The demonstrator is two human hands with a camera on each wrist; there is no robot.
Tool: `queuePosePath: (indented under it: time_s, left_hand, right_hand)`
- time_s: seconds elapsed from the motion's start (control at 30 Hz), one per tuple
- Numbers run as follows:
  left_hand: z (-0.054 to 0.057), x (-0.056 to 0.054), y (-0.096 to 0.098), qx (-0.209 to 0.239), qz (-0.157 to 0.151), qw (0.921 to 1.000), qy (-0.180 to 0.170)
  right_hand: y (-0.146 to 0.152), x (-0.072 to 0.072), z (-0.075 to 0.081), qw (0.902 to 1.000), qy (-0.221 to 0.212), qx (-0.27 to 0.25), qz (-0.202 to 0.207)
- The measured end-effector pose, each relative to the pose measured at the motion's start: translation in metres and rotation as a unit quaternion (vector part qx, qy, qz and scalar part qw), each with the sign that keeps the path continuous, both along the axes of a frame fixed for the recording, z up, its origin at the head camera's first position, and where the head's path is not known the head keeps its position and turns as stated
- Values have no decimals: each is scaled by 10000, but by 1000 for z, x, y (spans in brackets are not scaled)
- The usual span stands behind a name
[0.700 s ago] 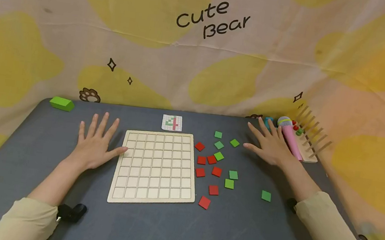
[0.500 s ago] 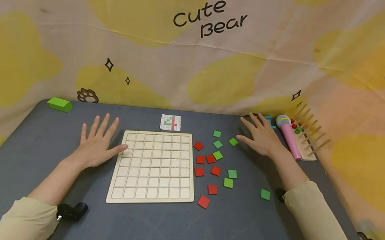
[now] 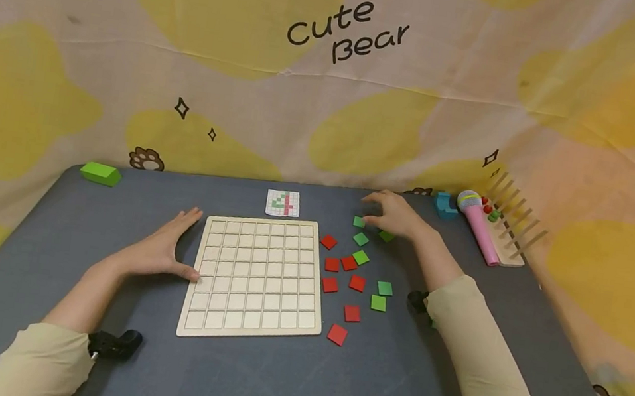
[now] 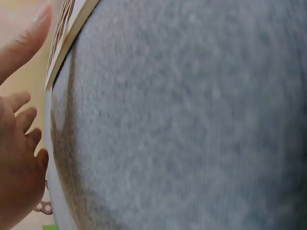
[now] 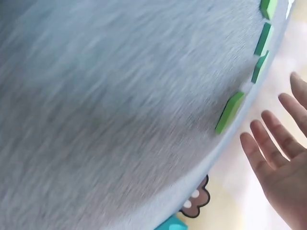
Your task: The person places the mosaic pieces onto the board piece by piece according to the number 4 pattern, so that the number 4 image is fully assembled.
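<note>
A pale wooden grid board (image 3: 256, 279) lies on the dark table. Beside its left edge is my left hand (image 3: 152, 255), thumb at the border and the other fingers extended; the left wrist view also shows that thumb near the board's rim (image 4: 73, 36). My right hand (image 3: 398, 216) hovers behind the loose tiles, fingers spread and slightly bent, holding nothing. Its thumb is right at a green tile (image 3: 358, 221), and a light green tile (image 3: 387, 237) is partly under it. Several red tiles (image 3: 357, 283) and green tiles (image 3: 384, 288) lie scattered right of the board.
Behind the board lies a small pattern card (image 3: 283, 203). A green block (image 3: 100, 174) sits at the back left. At the back right are a blue block (image 3: 445, 205), a pink toy microphone (image 3: 478, 229) and a wooden pegged rack (image 3: 511, 240). A printed curtain (image 3: 236, 80) hangs behind.
My right hand has moved left from near the microphone to the rear green tiles, uncovering the blue block. My left hand has turned, its thumb sliding down along the board's left edge.
</note>
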State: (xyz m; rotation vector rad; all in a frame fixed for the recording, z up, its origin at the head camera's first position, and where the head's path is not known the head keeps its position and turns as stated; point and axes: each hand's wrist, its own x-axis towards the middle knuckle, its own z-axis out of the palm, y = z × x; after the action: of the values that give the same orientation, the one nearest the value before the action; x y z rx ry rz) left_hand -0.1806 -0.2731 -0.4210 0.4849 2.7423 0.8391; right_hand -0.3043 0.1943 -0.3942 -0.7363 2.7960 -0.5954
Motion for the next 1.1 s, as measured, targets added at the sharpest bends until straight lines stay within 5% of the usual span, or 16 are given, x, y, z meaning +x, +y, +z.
queuePosePath:
  time_s: [0.47,1.1]
  left_hand:
    - [-8,1,-6,7,-527,9985,-112]
    - [-6,4,-2,-415,-416,9980,-218]
  right_hand:
    - [-12,-5,-9,9987,-492,-77,81]
    - [-13,-4,-18,9987,-306,-301,-288]
